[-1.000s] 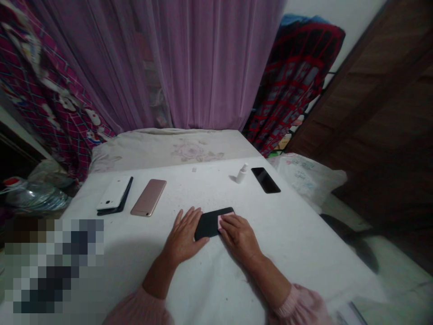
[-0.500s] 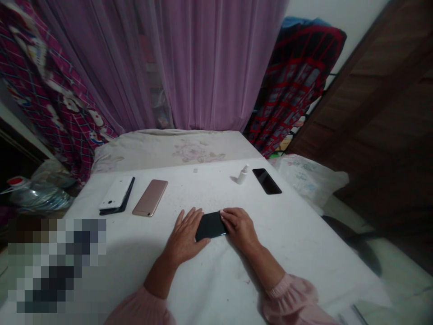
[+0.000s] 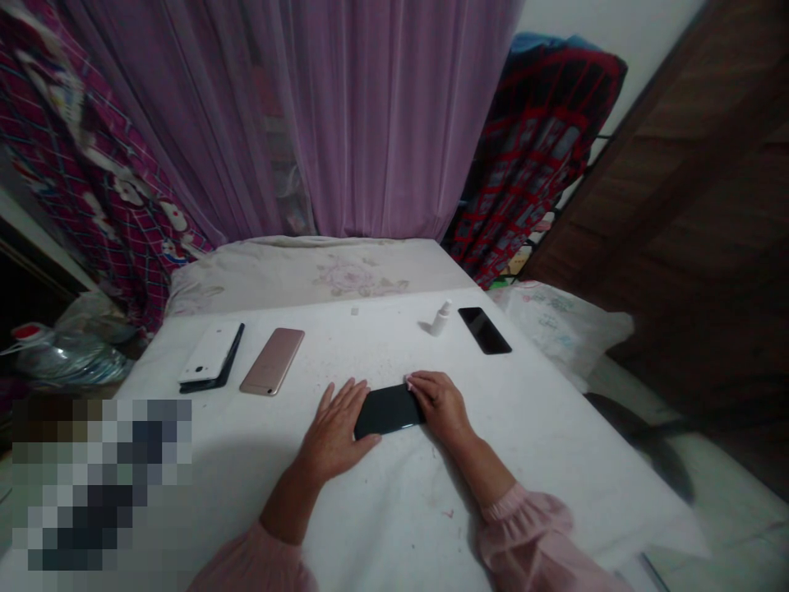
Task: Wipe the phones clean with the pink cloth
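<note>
A black smartphone (image 3: 387, 411) lies flat on the white table cover (image 3: 523, 427), its glossy face up and its long side running left to right. My left hand (image 3: 336, 432) rests at its left end, fingers spread and touching the edge. My right hand (image 3: 439, 404) sits on its right end, fingers over the corner. No pink cloth shows, and anything under my right palm is hidden.
Beyond my hands lie a white phone on a dark case (image 3: 209, 355), a rose-gold phone (image 3: 272, 362), a small white spray bottle (image 3: 440, 318) and a black phone (image 3: 485, 330). A plastic bag (image 3: 560, 329) lies past the table's right edge.
The pink cloth seen under my right hand a second ago no longer shows. My right hand has slid toward the phone's right end, leaving more of the black face bare.
</note>
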Action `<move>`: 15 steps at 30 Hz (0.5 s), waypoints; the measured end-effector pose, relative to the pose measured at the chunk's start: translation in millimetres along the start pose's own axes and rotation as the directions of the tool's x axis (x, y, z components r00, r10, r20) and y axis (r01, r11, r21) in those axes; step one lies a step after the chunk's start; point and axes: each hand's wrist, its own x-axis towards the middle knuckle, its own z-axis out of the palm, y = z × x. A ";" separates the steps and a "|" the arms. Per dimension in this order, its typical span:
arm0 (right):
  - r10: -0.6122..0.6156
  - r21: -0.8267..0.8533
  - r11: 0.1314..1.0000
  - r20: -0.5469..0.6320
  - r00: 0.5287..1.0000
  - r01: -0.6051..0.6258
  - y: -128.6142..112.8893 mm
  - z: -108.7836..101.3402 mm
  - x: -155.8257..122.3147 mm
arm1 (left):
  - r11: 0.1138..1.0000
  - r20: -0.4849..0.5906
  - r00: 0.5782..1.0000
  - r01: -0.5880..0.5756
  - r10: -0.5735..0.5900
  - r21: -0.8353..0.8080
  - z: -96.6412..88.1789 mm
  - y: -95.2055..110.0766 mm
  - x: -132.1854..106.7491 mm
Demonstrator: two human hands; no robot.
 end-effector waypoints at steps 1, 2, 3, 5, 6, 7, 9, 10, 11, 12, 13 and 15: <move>-0.009 0.013 1.000 -0.006 1.000 0.009 -1.4 -2.0 -3.9 | 1.000 -0.004 1.000 0.003 -0.003 -0.002 0.0 0.3 -0.1; -0.019 0.027 0.999 -0.008 1.000 0.020 -3.9 -5.1 -9.6 | 1.000 -0.010 1.000 0.006 -0.006 -0.003 0.2 0.5 -0.2; -0.030 0.043 0.999 -0.008 1.000 0.030 -7.1 -9.0 -16.4 | 1.000 -0.017 1.000 0.006 -0.006 -0.005 0.5 0.5 -0.2; -0.039 0.074 0.996 -0.004 0.999 0.040 -13.6 -17.3 -29.7 | 1.000 -0.029 1.000 0.002 -0.002 -0.008 1.3 0.1 -0.3; -0.040 0.086 0.996 0.000 0.999 0.040 -15.8 -20.6 -34.6 | 1.000 -0.032 0.999 -0.002 0.002 -0.008 1.7 -0.2 -0.2; -0.039 0.092 0.995 0.006 0.999 0.039 -16.8 -22.9 -37.4 | 1.000 -0.033 0.999 -0.007 0.007 -0.008 2.1 -0.6 -0.2; -0.031 0.082 0.996 0.011 0.999 0.030 -14.8 -23.1 -36.2 | 1.000 -0.029 0.999 -0.016 0.015 -0.006 3.0 -1.3 0.1; -0.023 0.070 0.997 0.010 1.000 0.022 -12.0 -21.2 -32.8 | 1.000 -0.028 0.999 -0.021 0.021 -0.004 3.5 -1.5 0.2; -0.013 0.054 0.998 0.005 1.000 0.012 -8.5 -18.3 -28.3 | 1.000 -0.030 0.999 -0.026 0.026 -0.001 4.1 -1.8 0.3; 0.000 0.037 0.999 -0.004 1.000 0.000 -4.8 -14.9 -23.4 | 1.000 -0.036 0.999 -0.029 0.029 0.002 4.8 -2.3 0.2; 0.013 0.020 1.000 -0.014 1.000 -0.013 -1.4 -11.4 -18.8 | 1.000 -0.046 0.998 -0.030 0.030 0.004 5.6 -2.9 -0.2; 0.034 -0.007 0.999 -0.027 0.999 -0.034 3.6 -5.9 -12.7 | 1.000 -0.080 0.997 -0.022 0.022 0.005 7.2 -5.2 -2.1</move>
